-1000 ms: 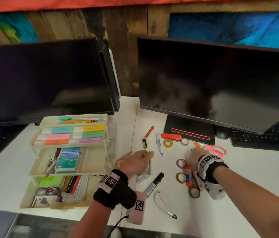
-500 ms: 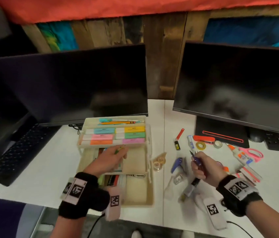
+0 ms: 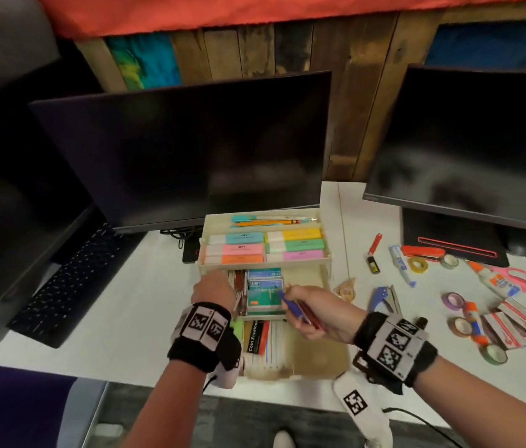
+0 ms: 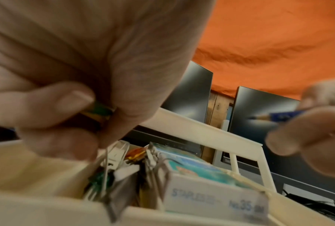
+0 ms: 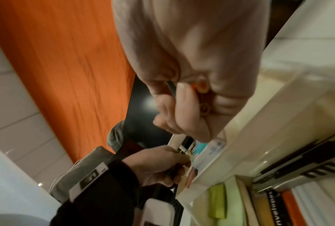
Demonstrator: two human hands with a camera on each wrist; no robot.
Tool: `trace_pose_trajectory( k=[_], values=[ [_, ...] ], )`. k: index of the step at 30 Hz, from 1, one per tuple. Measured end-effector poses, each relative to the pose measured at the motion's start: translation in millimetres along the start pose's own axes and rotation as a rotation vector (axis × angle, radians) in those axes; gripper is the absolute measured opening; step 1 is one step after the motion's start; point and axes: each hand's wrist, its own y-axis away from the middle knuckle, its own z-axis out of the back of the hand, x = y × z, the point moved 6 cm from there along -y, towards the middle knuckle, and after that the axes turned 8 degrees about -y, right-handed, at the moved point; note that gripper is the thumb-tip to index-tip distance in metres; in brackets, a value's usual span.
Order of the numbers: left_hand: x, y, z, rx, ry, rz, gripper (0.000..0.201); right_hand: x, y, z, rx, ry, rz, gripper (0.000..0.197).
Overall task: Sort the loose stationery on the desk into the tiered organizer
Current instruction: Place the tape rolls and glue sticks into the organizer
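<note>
On the white desk [image 3: 100, 305], below orange cloth [image 3: 255, 11], the left hand [image 3: 211, 291] pinched a green-yellow piece [image 4: 100, 110]; the right hand [image 3: 315, 313] gripped blue and red pencils [image 3: 297, 310] over the cream plastic tiered organizer [image 3: 326, 260].

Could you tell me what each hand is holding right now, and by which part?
The right hand grips a bundle of pencils around mid-shaft, the blue one's tip pointing forward. The left hand pinches a small green item; which part cannot be told.

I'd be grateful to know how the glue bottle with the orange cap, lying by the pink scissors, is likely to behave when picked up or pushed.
The glue bottle lies on its side on the desk, so a sideways push may roll it if its body is round. It looks like smooth plastic, probably somewhat slippery and fairly light. Its tapered orange cap would probably make it curve rather than roll straight.
</note>
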Motion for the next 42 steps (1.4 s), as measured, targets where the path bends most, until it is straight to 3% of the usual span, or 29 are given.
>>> trace_pose_trajectory(
  k=[7,15,21,25,33,42],
  values=[
    [9,-2,-2,-0.032,-0.001,-0.025,0.025,-2,-28,-25,-0.083,0.072,-0.086,0.022],
    [21,-12,3,-0.025,0.084,-0.076,0.031,9,-54,-42,-0.177,-0.029,-0.151,0.022],
    [41,-20,7,-0.015,0.352,-0.085,0.023,10,-74,-66,-0.184,0.052,-0.235,0.021],
    [50,-26,2,0.09,0.579,-0.101,0.029,11,-91,-82,-0.208,0.105,-0.21,0.022],
    [50,-28,5,0.112,0.547,-0.108,0.021,14,-108,-89,-0.28,0.136,-0.157,0.035],
    [45,-35,10,0.047,0.39,-0.057,0.018,15,-104,-87,-0.324,0.136,-0.094,0.024]
  ],
)
